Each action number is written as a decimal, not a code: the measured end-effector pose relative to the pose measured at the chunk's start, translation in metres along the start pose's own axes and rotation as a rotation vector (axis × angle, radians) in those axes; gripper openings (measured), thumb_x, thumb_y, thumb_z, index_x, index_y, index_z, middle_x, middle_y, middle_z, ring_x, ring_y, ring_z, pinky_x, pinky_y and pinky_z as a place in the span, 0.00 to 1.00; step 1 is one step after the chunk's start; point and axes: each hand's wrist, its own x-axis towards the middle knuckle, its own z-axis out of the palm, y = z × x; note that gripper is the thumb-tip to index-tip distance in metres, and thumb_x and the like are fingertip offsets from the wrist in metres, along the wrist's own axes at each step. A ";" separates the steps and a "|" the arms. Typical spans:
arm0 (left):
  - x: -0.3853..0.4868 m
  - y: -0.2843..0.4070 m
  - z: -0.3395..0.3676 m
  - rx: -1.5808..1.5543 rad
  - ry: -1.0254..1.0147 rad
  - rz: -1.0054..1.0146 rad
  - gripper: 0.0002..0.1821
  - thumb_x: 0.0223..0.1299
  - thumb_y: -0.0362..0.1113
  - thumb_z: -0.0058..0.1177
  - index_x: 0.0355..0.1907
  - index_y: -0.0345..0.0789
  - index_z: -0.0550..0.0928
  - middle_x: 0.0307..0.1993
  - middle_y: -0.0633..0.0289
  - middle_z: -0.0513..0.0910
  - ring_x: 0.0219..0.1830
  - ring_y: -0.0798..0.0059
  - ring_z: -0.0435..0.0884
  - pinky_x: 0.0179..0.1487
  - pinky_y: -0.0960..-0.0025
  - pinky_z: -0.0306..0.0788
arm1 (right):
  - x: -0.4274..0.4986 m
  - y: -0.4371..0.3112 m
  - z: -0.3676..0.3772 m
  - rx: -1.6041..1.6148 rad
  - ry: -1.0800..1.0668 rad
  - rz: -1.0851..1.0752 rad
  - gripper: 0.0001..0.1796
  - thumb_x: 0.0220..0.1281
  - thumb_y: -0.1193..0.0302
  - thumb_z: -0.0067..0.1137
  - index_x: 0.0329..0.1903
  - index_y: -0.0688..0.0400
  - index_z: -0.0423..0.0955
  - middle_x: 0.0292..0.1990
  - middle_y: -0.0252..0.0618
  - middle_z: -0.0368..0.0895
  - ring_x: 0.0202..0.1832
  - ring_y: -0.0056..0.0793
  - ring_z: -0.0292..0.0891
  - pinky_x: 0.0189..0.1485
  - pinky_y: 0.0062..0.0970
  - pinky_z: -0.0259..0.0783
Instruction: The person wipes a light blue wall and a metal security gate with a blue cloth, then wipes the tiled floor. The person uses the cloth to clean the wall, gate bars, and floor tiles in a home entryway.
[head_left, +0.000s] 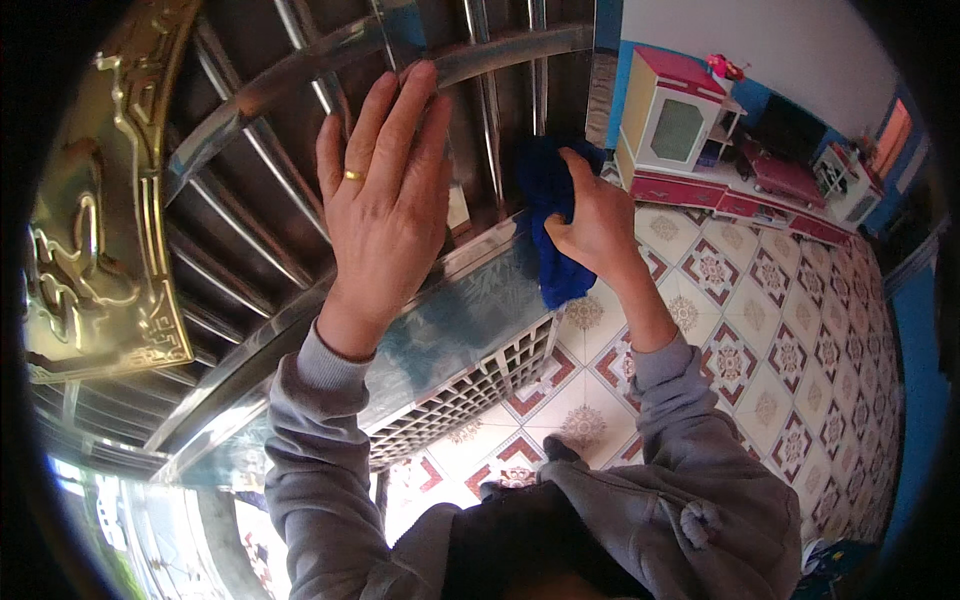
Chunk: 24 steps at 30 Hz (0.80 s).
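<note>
Before me stands a shiny metal door (465, 300) with tubular bars and flat crosspieces. My left hand (390, 157), with a gold ring on one finger, is raised flat over the bars, palm towards them; whether it touches them I cannot tell. It holds nothing. At the right end of the flat metal panel, my right hand (600, 217) grips a dark blue cloth (562, 255) between thumb and fingers. The cloth lies against the door's edge and hangs down past it. Some right fingers are hidden by the cloth and hand.
A gold embossed plate (97, 247) is fixed over the bars at far left. Below the panel is a metal lattice (465, 397). Patterned tiles (727, 360) cover the floor. A red and white cabinet (667, 120) with a television (790, 129) stands by the wall at upper right.
</note>
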 end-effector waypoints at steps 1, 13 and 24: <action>-0.004 0.002 0.001 0.023 -0.025 -0.035 0.31 0.52 0.30 0.61 0.62 0.42 0.76 0.71 0.69 0.65 0.72 0.66 0.63 0.71 0.48 0.52 | 0.000 0.006 0.005 0.102 -0.008 0.019 0.40 0.42 0.73 0.63 0.65 0.61 0.65 0.34 0.56 0.81 0.37 0.51 0.81 0.41 0.40 0.75; -0.013 0.004 0.008 0.102 -0.062 -0.112 0.35 0.50 0.36 0.66 0.65 0.51 0.75 0.72 0.75 0.65 0.73 0.69 0.62 0.74 0.50 0.47 | -0.043 0.005 -0.044 0.596 0.246 -0.245 0.32 0.40 0.84 0.57 0.56 0.57 0.76 0.41 0.42 0.81 0.42 0.37 0.78 0.44 0.31 0.76; -0.014 0.000 0.013 0.071 -0.054 -0.106 0.35 0.51 0.37 0.65 0.66 0.51 0.74 0.73 0.77 0.63 0.73 0.71 0.62 0.73 0.48 0.49 | -0.014 -0.022 0.007 0.044 0.003 -0.315 0.26 0.42 0.74 0.64 0.51 0.61 0.76 0.38 0.42 0.79 0.34 0.39 0.79 0.29 0.36 0.74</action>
